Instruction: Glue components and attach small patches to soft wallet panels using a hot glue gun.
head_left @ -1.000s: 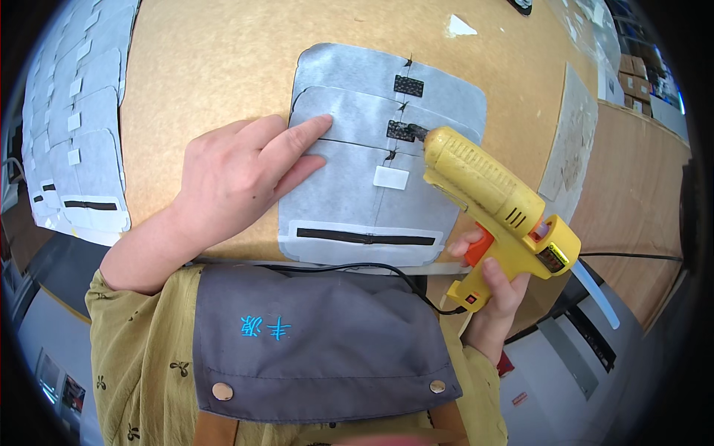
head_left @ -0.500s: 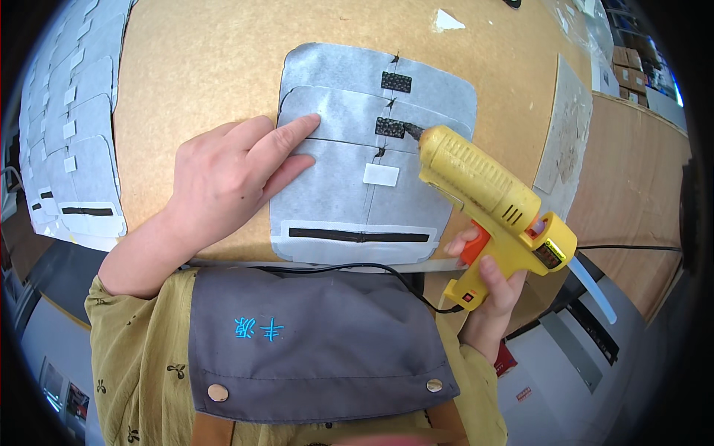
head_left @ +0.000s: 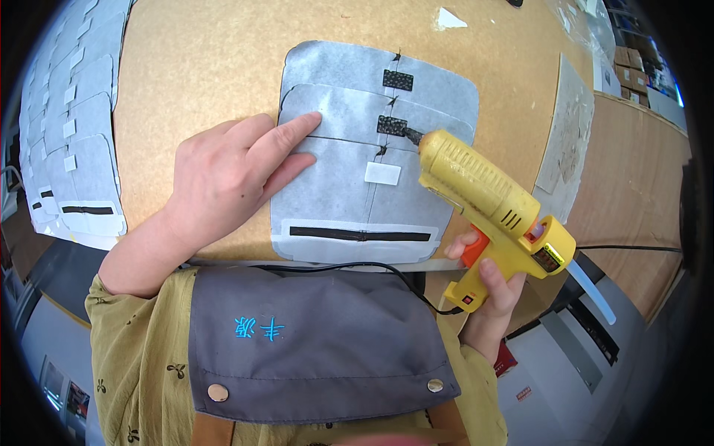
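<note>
At the far left edge of the particle-board table [head_left: 201, 67], a stack of grey fabric panels [head_left: 74, 149] lies fanned out, each with a small white tab. Just right of it, the left hand [head_left: 223, 182] rests flat, palm down, fingers loosely together, the index finger stretched out and pressing on the grey non-woven piece [head_left: 335, 186] spread in the middle of the table. That piece looks thin, light and limp, likely to shift or wrinkle at a nudge, so a flat press near the seam seems the sound way to hold it; its layered flaps carry black hook-and-loop patches [head_left: 396, 79], a white patch [head_left: 382, 173] and a black strip [head_left: 359, 235] low down. Further right, the right hand [head_left: 487, 293] is closed around the grip of a yellow glue gun [head_left: 491, 197], one finger on the orange trigger, the nozzle touching the lower black patch. The gun looks rigid and fairly heavy, its tip probably hot.
</note>
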`<state>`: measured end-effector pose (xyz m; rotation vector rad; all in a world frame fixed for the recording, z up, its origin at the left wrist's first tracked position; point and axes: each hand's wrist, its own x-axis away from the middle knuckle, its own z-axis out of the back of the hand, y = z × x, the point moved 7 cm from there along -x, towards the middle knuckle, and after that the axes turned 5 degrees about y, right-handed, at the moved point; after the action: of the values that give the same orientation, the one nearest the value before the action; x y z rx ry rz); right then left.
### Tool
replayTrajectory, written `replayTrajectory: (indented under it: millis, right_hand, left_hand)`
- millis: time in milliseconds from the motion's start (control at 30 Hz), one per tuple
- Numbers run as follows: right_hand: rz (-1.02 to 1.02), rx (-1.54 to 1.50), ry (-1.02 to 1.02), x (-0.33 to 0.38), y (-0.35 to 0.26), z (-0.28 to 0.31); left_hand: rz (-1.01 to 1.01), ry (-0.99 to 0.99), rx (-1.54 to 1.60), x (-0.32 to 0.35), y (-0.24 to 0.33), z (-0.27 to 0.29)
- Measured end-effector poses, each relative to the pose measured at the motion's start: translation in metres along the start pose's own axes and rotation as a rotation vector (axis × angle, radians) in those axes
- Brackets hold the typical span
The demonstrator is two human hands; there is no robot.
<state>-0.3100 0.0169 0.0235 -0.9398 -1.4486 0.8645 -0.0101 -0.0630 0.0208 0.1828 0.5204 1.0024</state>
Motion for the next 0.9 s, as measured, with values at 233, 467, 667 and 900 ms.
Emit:
replayTrajectory:
  millis: [233, 467, 667, 900]
  right_hand:
    - [-0.006, 0.003, -0.018, 0.002, 0.000, -0.002]
    - [-0.028, 0.004, 0.031, -0.004, -0.008, -0.011]
    - [-0.039, 0.051, 0.003, -0.012, -0.010, -0.017]
    - [-0.044, 0.030, -0.036, -0.009, -0.009, -0.018]
  left_hand:
    - [0.002, 0.001, -0.006, -0.002, 0.001, 0.001]
    - [0.005, 0.004, -0.002, 0.000, -0.001, 0.001]
    - [0.000, 0.009, 0.009, 0.000, -0.001, 0.001]
    - [-0.003, 0.006, 0.008, 0.001, -0.001, 0.001]
